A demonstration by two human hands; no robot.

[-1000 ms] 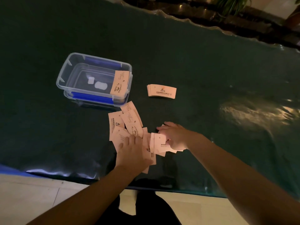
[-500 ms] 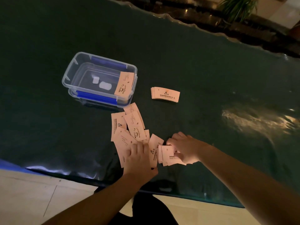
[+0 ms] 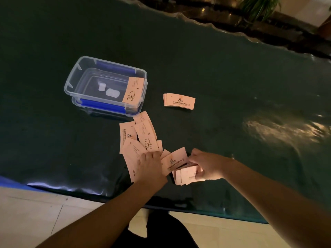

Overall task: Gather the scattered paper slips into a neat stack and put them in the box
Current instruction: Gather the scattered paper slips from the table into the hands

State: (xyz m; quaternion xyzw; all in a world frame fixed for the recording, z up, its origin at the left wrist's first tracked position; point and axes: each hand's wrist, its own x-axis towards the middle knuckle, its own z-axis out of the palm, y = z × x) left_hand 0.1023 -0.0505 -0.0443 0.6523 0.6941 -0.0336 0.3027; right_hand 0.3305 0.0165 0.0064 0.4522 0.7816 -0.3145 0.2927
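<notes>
Thin pink slips, half gathered, near the counter's front edge

The slips [image 3: 141, 138] look light, thin and flexible, likely to slide on the smooth dark counter [image 3: 232, 72] and fan apart; my judgement is they are best squared by pinching the long edges of a bunch, not lifted by a single corner. They are pale pink rectangles with small dark print and a cup logo on some. Most lie overlapped just in front of the clear box [image 3: 86, 68] with blue clips; one slip leans on the box's right rim, and a small neat stack [image 3: 179, 102] sits apart to its right. The left hand [image 3: 151, 167] presses flat, fingers spread, on the loose pile. The right hand [image 3: 206, 166] is closed around a rough bundle [image 3: 187, 173] beside it, edges uneven.
</notes>
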